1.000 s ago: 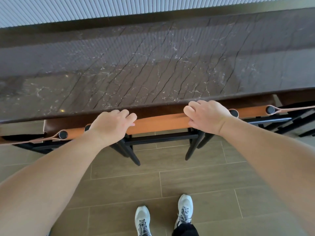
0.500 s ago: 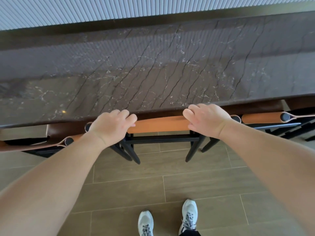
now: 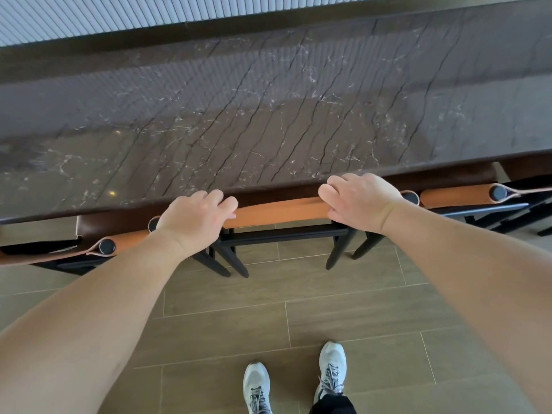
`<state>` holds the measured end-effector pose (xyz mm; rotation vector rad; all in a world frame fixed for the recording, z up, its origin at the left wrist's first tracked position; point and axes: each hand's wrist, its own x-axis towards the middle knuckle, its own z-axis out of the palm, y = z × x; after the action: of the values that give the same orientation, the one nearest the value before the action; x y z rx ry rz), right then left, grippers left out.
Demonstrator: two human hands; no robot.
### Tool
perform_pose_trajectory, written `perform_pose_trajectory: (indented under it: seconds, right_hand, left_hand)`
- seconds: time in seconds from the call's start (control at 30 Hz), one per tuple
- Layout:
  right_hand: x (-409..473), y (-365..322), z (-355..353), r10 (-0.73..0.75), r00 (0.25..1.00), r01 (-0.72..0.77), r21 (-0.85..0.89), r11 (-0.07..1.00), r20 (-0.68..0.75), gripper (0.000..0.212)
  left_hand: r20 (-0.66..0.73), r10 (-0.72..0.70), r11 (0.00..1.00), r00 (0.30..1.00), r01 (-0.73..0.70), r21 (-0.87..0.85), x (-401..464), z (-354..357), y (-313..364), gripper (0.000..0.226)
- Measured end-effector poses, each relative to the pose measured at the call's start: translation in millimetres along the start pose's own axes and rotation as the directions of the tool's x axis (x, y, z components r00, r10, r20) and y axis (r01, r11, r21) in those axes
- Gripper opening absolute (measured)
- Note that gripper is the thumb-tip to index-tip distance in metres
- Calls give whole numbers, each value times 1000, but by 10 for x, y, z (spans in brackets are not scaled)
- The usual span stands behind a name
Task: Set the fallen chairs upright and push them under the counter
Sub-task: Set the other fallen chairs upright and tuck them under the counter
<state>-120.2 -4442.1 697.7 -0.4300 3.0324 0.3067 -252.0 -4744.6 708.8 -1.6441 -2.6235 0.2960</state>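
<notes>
Middle chair (image 3: 280, 212): upright, tan leather backrest running along the counter (image 3: 268, 115) edge, its seat hidden beneath the slab. Backrest top sits just below and against the counter's near edge. Black frame; two rear legs (image 3: 336, 252) and a crossbar show below the backrest, feet on the floor.

Left hand (image 3: 194, 222): fingers curled over the backrest's left end, gripping it. Right hand (image 3: 358, 198): fingers curled over the right end, gripping it. Hands well apart, one at each end of the same backrest, knuckles near the counter edge.

Chairs counted: three. Left chair (image 3: 101, 248) just beside the middle chair, backrest end cap and strap showing, dark seat part-way under the counter. Right chair (image 3: 457, 198) just beside the middle chair on the other side, backrest also tucked at the counter edge. All three upright.

Counter: dark brown veined stone, long near edge crossing the whole view. Ribbed pale wall panel (image 3: 149, 13) behind the counter's far edge.

Open room: wood-look plank floor (image 3: 343, 309) on the near side of the middle chair, bare between chair legs and two grey shoes (image 3: 331, 366).

No readable writing or brand marks anywhere; shoe details too small to tell.
</notes>
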Motion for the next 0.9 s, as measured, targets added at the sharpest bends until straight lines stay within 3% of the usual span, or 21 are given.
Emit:
perform_pose_trajectory:
  seconds: [0.23,0.4,0.73,0.9]
  right_hand:
    - [-142,79,148,-7,1000,7,27,1000,2,31]
    - [-136,80,180,19,999,-19,22,1000,30,22]
    - [-122,54,258,59,994,-61,12,998,95,20]
    - [-118,12,221,120,988,-122,21,992,95,26]
  left_hand:
    - [7,-16,997,1000,17,-71,45,195,273,11]
    - [20,-12,997,1000,14,-79,37,186,275,11]
    - [5,12,998,1000,-11,-64,46,276,286,26]
    - [16,-125,992,992,125,5,72,277,345,20]
